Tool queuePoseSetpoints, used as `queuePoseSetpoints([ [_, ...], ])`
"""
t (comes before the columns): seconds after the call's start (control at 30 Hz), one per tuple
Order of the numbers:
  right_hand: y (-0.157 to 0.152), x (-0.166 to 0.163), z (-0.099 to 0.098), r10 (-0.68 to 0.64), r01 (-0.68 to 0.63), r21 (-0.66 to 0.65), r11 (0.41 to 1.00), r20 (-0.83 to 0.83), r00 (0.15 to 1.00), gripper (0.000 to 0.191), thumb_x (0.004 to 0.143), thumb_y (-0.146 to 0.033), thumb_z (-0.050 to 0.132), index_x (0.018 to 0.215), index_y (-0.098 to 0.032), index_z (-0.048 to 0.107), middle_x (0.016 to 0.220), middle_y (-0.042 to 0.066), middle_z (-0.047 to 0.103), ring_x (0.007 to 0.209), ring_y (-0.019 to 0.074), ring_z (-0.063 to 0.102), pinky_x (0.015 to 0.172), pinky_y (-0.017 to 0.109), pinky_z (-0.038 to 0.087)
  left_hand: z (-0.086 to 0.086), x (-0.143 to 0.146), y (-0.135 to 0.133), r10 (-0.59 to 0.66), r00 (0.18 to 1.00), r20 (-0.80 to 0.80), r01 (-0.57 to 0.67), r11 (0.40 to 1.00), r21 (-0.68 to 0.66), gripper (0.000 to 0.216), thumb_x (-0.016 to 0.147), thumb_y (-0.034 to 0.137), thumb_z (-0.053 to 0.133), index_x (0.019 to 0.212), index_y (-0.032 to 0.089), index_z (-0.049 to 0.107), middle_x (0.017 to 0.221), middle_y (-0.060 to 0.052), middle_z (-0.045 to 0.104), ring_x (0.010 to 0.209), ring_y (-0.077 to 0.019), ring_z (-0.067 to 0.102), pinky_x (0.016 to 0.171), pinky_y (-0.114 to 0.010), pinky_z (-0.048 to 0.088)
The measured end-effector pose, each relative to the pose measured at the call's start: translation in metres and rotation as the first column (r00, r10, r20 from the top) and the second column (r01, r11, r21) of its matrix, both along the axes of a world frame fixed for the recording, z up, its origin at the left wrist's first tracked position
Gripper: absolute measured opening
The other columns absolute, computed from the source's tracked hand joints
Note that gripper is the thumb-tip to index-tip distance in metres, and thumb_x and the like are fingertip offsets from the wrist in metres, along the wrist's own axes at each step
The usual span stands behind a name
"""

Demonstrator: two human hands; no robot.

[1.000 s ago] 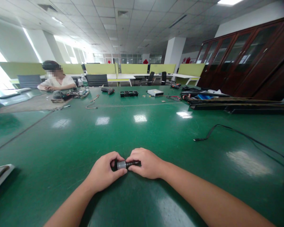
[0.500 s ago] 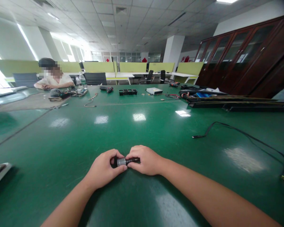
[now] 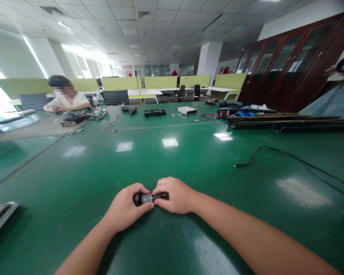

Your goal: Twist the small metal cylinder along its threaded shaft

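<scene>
Because both hands meet on one small cylindrical piece (image 3: pixel 147 198), the grip on each end deserves equal attention. Your left hand (image 3: pixel 124 208) curls about its grey collar, thumb below and fingers above; your right hand (image 3: pixel 173 196) pinches the dark narrow section (image 3: pixel 161 195) between thumb and fingers. The piece lies crosswise between your hands, low over the near part of the green table (image 3: pixel 172 162); whether it touches the surface cannot be told, nor how collar and narrow section join. For good control, let the left grip steady the collar and the right fingertips make the fine adjustments, both sections on one axis. Light, even pressure should serve better than force, since a sideways push could tilt the narrow section. The black cable (image 3: pixel 278 151) lies well apart, to the right.
</scene>
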State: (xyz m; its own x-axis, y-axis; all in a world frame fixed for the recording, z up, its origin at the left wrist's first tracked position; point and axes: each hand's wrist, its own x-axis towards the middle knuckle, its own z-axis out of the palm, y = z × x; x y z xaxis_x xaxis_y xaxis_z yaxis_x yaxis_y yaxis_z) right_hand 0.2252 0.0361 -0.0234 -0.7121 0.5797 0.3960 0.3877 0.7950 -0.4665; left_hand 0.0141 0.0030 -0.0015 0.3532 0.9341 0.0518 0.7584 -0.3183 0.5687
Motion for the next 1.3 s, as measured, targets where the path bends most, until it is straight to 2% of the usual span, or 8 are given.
queuePoseSetpoints([
  [0.4,0.002,-0.004,0.006,0.007,-0.007,-0.022,1.000,0.013,1.000,0.015,0.082,-0.022,0.067,0.095,-0.016,0.072,0.083,0.004,0.070,0.079,0.0169,0.061,0.075,0.028,0.044,0.001,-0.006,0.003,-0.001,1.000,0.026,0.001,1.000,0.005,0.018,0.076,0.035,0.070,0.086,0.021,0.066,0.076,0.002,0.061,0.071,-0.0176,0.054,0.064,-0.026,0.037],
  [1.3,0.005,-0.004,0.004,-0.036,0.037,-0.070,0.997,0.012,0.999,0.009,0.077,-0.020,0.067,0.085,-0.018,0.069,0.072,0.000,0.063,0.070,0.0149,0.057,0.070,0.028,0.041,0.002,-0.011,0.002,0.007,0.999,0.034,-0.007,1.000,0.008,0.019,0.075,0.033,0.070,0.088,0.020,0.067,0.077,0.001,0.062,0.071,-0.0177,0.054,0.065,-0.026,0.038],
])
